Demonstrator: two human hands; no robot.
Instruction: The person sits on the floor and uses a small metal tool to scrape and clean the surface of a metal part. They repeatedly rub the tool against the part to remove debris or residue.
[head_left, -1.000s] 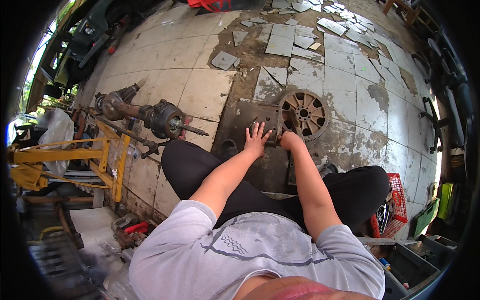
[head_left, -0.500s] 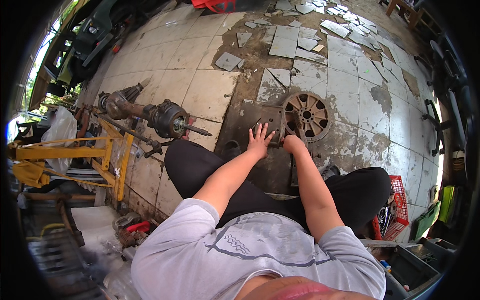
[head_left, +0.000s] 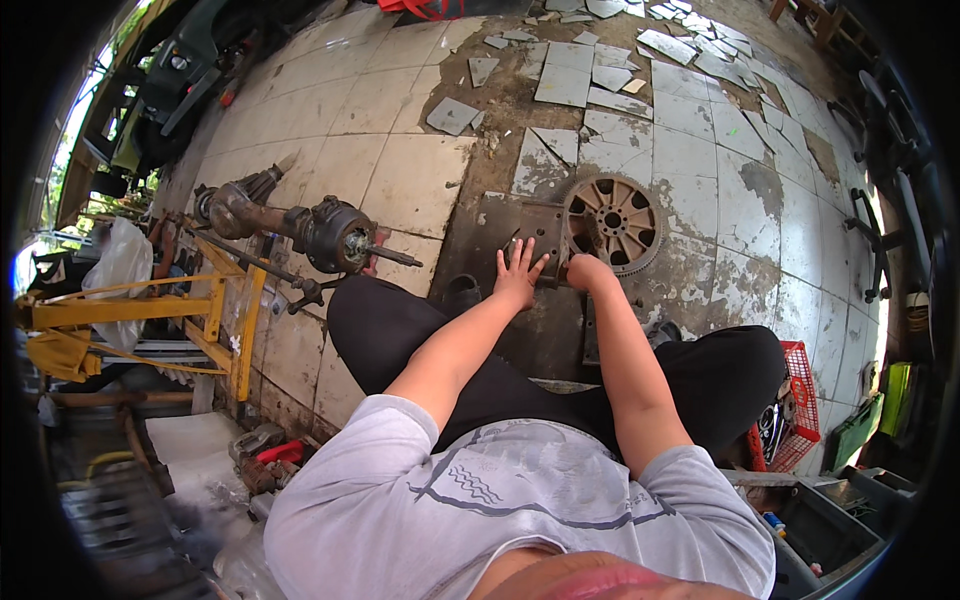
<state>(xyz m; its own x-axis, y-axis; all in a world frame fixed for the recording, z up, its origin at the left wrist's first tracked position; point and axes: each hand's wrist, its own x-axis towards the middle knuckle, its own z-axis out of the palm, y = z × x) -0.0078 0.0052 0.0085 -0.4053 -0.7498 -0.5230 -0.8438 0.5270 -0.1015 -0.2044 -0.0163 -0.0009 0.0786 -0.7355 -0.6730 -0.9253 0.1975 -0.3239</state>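
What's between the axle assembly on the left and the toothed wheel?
In the head view: pale floor tiles, a dark grimy stretch, then a plate with holes, the left hand spread over it.

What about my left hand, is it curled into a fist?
No, the left hand is open, with its fingers spread apart.

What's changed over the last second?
The right hand, curled, seems to have edged slightly toward the toothed wheel; the bar seen beside it no longer shows clearly, so any release can't be told. The left hand stays spread over the drilled plate; the wheel stays put.
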